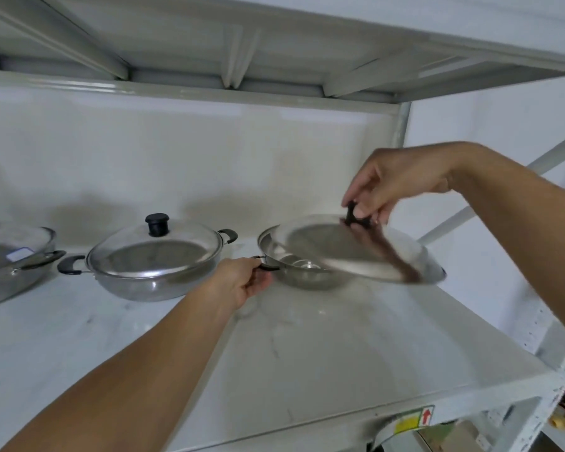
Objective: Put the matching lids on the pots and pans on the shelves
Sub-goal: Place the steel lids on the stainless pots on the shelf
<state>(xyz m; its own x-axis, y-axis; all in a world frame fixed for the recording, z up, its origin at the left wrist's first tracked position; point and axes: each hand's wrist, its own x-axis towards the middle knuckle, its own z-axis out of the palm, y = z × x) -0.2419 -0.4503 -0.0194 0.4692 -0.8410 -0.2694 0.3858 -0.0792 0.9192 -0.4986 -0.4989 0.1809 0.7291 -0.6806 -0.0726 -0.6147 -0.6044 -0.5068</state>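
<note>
A steel pan (pixel 302 278) stands at the right of the white shelf (pixel 340 347). My left hand (pixel 242 282) grips its black side handle. Above it my right hand (pixel 392 187) pinches the black knob of a steel-rimmed glass lid (pixel 333 247), which hangs tilted over the pan, its far edge low and its right edge past the pan's rim. In the middle of the shelf sits a second steel pan (pixel 150 282) with its glass lid (pixel 154 252) and black knob on. A third pan (pixel 10 269) shows at the left edge, partly cut off, with a glass lid over it.
The shelf above (pixel 209 89) hangs low over the pans. A white upright post (pixel 402 125) and diagonal braces stand at the right end. The wall lies close behind the pans. Below the shelf's front edge, a labelled object (pixel 411 422) shows.
</note>
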